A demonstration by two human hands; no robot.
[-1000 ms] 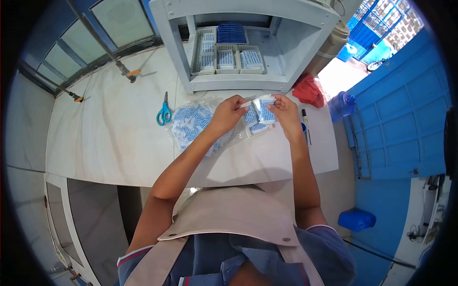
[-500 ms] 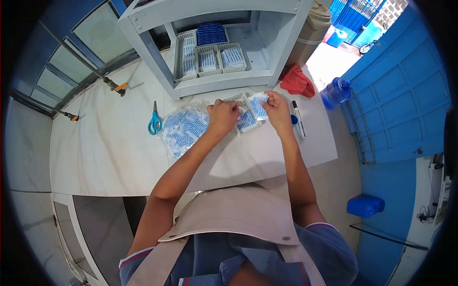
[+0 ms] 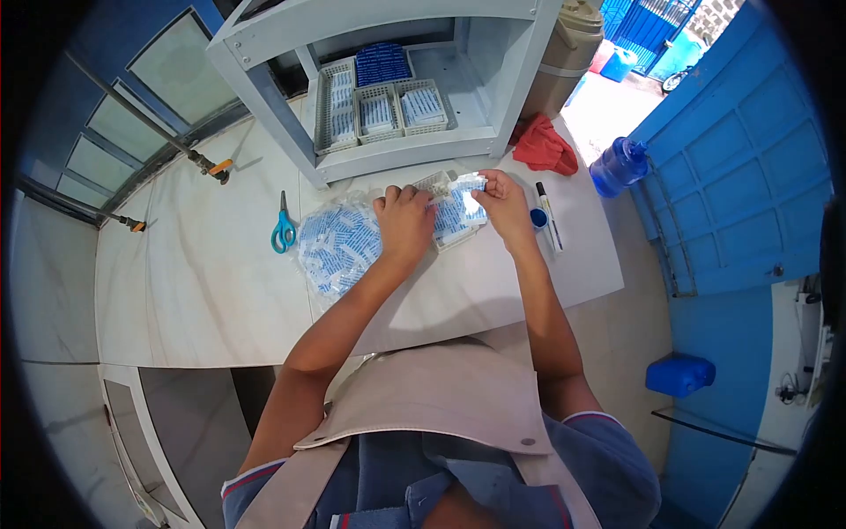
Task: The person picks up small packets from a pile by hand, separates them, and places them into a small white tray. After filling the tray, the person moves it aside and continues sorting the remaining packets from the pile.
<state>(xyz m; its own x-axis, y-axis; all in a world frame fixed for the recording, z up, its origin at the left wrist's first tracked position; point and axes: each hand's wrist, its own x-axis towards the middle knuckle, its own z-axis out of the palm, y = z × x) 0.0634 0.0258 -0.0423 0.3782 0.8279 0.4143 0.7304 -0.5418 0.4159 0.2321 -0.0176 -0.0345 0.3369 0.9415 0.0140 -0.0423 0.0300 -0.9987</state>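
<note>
My right hand (image 3: pixel 502 204) pinches a small stack of white sachets with blue print (image 3: pixel 469 196) above the right part of a pale plastic basket (image 3: pixel 435 183). More blue-printed sachets (image 3: pixel 448 217) lie in that basket. My left hand (image 3: pixel 405 222) is palm down, its bent fingers apart, between the basket and a clear plastic bag of sachets (image 3: pixel 339 242). Its fingertips are partly hidden, and no sachet shows in them. Teal-handled scissors (image 3: pixel 283 231) lie left of the bag.
Ahead stands a grey shelf unit (image 3: pixel 405 148) holding baskets of sachets (image 3: pixel 378 115). To the right are a marker (image 3: pixel 548 216), a blue round cap (image 3: pixel 538 218), a red cloth (image 3: pixel 545 145) and a beige drink dispenser (image 3: pixel 564 62). A blue water bottle (image 3: pixel 619 169) stands beyond the table edge.
My left hand has moved slightly left and its fingers have spread from a pinch. My right hand has shifted a little left with the sachets, which now tilt and catch the light.
</note>
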